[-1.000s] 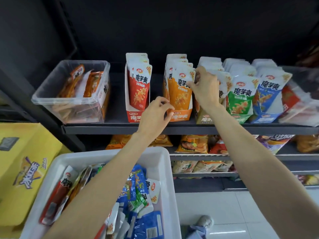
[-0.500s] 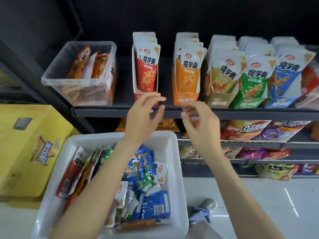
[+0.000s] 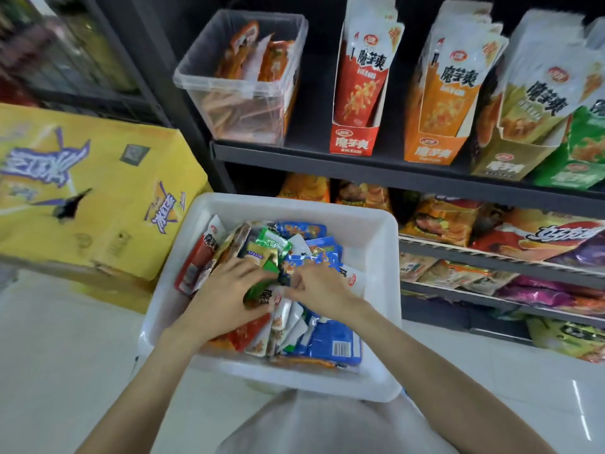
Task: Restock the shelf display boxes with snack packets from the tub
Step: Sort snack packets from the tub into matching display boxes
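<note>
Down inside the white tub point(image 3: 386, 244), both hands among the loose snack packets point(image 3: 327, 342).

Left hand point(image 3: 226, 296) curled round a green packet point(image 3: 262, 291), apparently lifting it out of the heap; right hand point(image 3: 319, 290) just beside it, fingertips pinching at a packet edge, exactly which one hard to tell. Probably sorting by colour, to match packets to the right display box. Up on the shelf point(image 3: 327, 158), well apart from the tub: red display box point(image 3: 352, 142), orange display box point(image 3: 432, 152), tan display box point(image 3: 504, 165), green display box point(image 3: 569, 172) partly cut off at right. Clear bin point(image 3: 239, 86) at the shelf's left end, yellow carton point(image 3: 98, 191) beside the tub. Nothing between tub and shelf to block the lift.
</note>
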Motion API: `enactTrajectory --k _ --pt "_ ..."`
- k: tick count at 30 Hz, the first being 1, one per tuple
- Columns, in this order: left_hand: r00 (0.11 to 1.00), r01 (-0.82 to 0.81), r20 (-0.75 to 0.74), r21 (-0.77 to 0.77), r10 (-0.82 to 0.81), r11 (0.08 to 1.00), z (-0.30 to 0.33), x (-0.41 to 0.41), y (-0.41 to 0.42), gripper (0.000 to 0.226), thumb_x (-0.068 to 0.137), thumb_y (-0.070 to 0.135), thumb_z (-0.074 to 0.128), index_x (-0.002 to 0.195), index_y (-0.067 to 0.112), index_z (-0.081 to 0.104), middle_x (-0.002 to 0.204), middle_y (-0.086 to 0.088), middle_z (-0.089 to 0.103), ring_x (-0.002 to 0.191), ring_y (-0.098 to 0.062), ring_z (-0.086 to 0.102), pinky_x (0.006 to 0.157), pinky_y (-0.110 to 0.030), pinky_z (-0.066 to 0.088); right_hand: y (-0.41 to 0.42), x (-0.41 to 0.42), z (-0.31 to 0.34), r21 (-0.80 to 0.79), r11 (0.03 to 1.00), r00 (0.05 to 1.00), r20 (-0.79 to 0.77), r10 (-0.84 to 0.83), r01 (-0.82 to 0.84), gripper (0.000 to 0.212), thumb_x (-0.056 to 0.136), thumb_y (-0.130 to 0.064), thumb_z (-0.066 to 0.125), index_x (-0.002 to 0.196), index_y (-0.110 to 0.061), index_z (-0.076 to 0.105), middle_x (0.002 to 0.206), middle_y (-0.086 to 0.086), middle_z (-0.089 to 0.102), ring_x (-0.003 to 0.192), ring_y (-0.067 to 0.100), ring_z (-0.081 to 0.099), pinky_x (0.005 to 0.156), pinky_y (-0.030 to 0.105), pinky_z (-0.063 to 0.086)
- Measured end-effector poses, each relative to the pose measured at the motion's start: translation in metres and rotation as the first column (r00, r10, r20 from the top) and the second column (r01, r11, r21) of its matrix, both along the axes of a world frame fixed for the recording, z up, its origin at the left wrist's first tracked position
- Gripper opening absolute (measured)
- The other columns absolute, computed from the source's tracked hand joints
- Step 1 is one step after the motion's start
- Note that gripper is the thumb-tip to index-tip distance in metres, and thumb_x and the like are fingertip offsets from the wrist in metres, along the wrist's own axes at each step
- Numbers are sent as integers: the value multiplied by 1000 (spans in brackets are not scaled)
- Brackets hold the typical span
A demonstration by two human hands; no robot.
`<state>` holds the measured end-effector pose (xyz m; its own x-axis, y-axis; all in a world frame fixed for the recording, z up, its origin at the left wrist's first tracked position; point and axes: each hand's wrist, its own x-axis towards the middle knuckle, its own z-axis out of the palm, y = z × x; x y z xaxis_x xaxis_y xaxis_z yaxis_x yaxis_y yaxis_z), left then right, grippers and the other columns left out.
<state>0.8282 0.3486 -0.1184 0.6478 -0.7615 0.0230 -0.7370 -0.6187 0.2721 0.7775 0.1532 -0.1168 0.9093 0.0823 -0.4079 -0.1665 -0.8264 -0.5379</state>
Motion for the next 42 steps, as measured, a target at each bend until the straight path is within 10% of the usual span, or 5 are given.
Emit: enactTrajectory --k 12,25,34,38,42 --pt "899 -240 -428 -307 92 921 33 -1 -66 60 85 42 66 138 34 40 140 15 40 130 -1 33 106 -26 28 -86 -22 57 256 930 833 427 -352 262 4 98 -22 50 97 -19 52 79 2 69 73 18 66 68 37 53" --pt "711 -313 -702 -353 -29 882 54 -16 -113 21 83 32 70 98 40 57 94 19 67 83 4 64 74 -19 49 -120 -43 76 534 744 843 99 -528 403 26 82 -23 73 105 -22 60 93 -7 72 79 6 69 59 21 56" --pt "977 102 212 -533 16 840 88 27 -175 41 87 48 56 111 16 64 106 0 68 95 -14 62 81 -21 45 -144 -52 112 676 560 423 382 -822 478 19 84 -16 71 90 -29 59 85 -11 72 69 9 69 56 22 55" --pt "984 99 176 -712 40 696 108 50 -215 37 91 26 60 125 12 55 126 -4 55 119 -14 46 101 -10 28 -187 -53 152 710 525 41 576 -816 469 17 90 -22 66 91 -34 54 85 -14 67 71 10 67 62 29 58" --pt "993 76 116 -610 -6 789 107 68 -251 32 89 29 59 119 17 61 125 -3 55 117 -16 46 93 -7 28 -230 -20 181 499 657 37 780 -624 566 9 91 -31 62 95 -24 57 79 -10 57 67 10 60 61 31 53"
